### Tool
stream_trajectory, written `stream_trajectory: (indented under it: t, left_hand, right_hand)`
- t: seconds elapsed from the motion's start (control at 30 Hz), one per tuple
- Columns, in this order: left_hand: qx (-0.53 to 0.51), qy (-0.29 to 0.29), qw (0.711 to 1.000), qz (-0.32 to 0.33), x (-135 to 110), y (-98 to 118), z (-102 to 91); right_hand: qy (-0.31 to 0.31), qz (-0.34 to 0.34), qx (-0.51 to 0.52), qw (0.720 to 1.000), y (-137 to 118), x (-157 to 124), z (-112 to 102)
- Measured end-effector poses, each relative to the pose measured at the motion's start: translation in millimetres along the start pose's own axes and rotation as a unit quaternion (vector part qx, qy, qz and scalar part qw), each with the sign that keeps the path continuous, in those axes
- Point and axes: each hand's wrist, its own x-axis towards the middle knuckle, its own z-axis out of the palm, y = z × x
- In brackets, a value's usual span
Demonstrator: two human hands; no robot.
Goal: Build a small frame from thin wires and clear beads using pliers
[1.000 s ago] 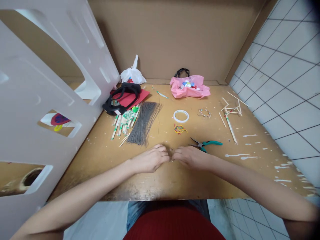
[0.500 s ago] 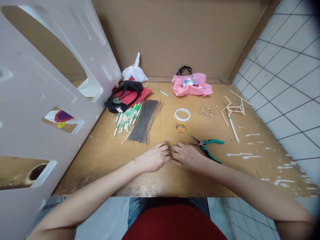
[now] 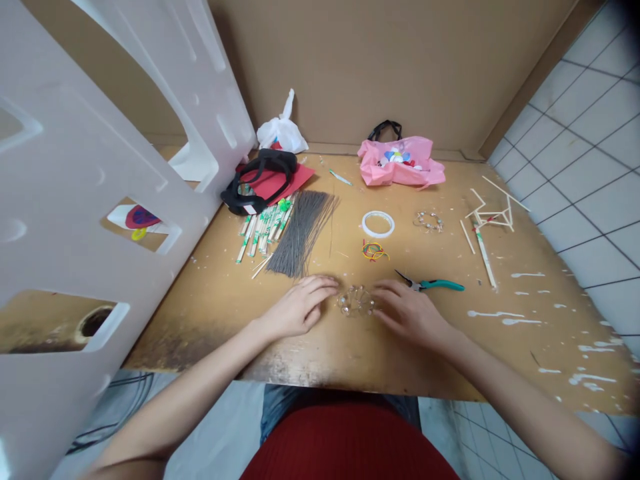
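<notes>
A small clear beaded wire ring (image 3: 356, 301) sits flat on the scuffed tan wooden table (image 3: 200, 320), and it serves here as the landmark. The person's left hand (image 3: 300, 308) lies just to its left, and the right hand (image 3: 410, 313) lies just to its right, with the fingers reaching in from both sides. Both grips are open and fairly wide, neither visibly holding anything, though whether the right fingertips (image 3: 379, 292) touch the ring is hard to tell. Just beyond the right hand, teal-handled needle-nose pliers (image 3: 435, 285) lie with their steel tips pointing toward the ring. Farther beyond the ring are a tangle of red, yellow and green rubber bands (image 3: 374, 251) and a white tape roll (image 3: 377, 225), while a loose sheaf of thin grey wires (image 3: 300, 233) lies beyond and left of it. The likeliest trouble is the ring itself: it looks light and rounded, so a careless finger could nudge it out of shape or send it sliding. A sweep of the left hand could also snag those loose wires, and the right hand could catch the pliers' tips.
</notes>
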Motion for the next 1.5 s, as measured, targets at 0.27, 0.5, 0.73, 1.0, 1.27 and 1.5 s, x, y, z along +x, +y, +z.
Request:
stream_trajectory:
  t: [0.27, 0.5, 0.73, 1.0, 1.27, 1.5]
  left_hand:
    - [-0.1, 0.018, 0.966, -0.24, 24, 20, 24.1]
    - [0.017, -0.088, 0.952, -0.292, 53, 22, 36.6]
    - [0.107, -0.101, 0.939, -0.312, 66, 36, 32.5]
    - [0.076, -0.062, 0.94, -0.327, 61, 28, 26.2]
    - [-0.076, 0.04, 0.938, -0.337, 57, 23, 26.6]
    - [-0.279, 0.084, 0.911, -0.293, 52, 7, 38.8]
  right_hand:
    - [-0.034, 0.163, 0.048, 0.985, -2, 28, 20]
    - [-0.143, 0.179, -0.035, 0.973, -20, 48, 22]
    - [-0.116, 0.227, -0.123, 0.959, -26, 54, 10]
    - [-0.079, 0.261, 0.006, 0.962, -10, 54, 3]
    - [-0.072, 0.245, 0.608, 0.752, 5, 46, 28]
    - [0.0, 0.244, 0.723, 0.647, -2, 43, 31]
